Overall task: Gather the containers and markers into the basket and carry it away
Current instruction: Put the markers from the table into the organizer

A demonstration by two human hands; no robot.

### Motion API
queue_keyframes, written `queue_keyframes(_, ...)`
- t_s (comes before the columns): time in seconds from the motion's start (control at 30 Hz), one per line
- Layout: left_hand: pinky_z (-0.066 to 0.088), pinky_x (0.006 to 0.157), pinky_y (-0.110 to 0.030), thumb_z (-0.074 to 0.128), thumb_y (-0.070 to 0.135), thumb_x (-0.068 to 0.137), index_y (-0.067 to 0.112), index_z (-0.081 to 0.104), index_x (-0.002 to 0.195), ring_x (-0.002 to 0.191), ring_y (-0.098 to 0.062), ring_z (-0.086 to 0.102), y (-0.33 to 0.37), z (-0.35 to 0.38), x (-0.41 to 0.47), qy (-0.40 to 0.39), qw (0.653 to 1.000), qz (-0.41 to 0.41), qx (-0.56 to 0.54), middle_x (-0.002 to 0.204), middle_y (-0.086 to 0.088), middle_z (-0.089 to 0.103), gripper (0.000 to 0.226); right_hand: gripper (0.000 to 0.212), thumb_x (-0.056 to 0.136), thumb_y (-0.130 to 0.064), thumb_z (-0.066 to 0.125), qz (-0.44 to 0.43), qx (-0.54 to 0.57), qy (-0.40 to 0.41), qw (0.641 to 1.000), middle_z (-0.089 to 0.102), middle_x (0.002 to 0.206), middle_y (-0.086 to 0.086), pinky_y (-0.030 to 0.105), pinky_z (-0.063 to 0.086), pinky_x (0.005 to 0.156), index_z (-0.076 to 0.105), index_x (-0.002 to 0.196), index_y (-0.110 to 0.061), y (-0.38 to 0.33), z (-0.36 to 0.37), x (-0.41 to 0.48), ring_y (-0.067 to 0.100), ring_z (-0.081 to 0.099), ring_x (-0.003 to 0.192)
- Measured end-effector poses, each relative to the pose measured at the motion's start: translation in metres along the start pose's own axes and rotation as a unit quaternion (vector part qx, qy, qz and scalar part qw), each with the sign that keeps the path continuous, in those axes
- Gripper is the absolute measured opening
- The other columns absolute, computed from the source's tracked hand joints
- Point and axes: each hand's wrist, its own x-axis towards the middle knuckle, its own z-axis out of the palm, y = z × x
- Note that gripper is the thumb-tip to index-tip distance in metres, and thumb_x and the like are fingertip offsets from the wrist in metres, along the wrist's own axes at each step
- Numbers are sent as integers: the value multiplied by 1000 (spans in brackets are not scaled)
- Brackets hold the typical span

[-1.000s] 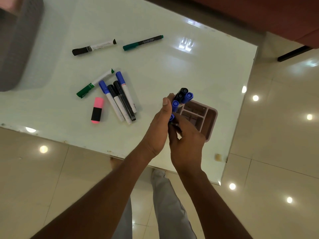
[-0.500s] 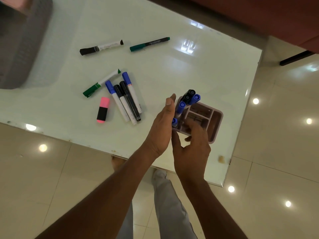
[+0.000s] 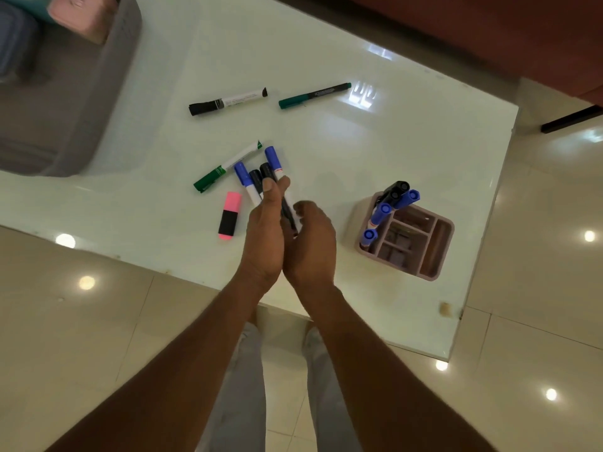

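My left hand and my right hand press together around a cluster of blue and black markers lying mid-table; my left thumb lies over the black ones. A pink compartment organizer stands to the right, apart from my hands, with several blue and black markers upright in its left slot. Loose on the table lie a green-capped marker, a pink highlighter, a black-capped marker and a teal pen. The grey basket sits at the far left with a pink container inside.
The pale glass table ends near my body and just right of the organizer. Glossy beige floor tiles surround it. A brown piece of furniture runs along the far right side.
Both hands left the pink organizer, where the held markers now stand, and moved left to the marker cluster. The view shifted, so the basket shows more.
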Motion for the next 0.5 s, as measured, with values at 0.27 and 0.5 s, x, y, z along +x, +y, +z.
queue_keyframes(0.27, 33, 65, 10, 19, 42, 105, 18, 41, 148, 101, 22, 47, 4, -23, 18, 27, 1000, -12, 3, 133, 16, 48, 53, 26, 91, -25, 61, 69, -147, -45, 986, 58, 99, 6, 34, 50, 70, 53, 112, -12, -21, 23, 59, 22, 57, 89)
queue_keyframes(0.5, 36, 64, 8, 23, 43, 105, 21, 54, 136, 87, 24, 52, 11, -21, 21, 26, 999, -13, 25, 109, 23, 60, 49, 23, 91, -19, 56, 19, -219, -95, 971, 61, 94, 5, 27, 36, 54, 56, 114, -16, -18, 32, 68, 18, 53, 71)
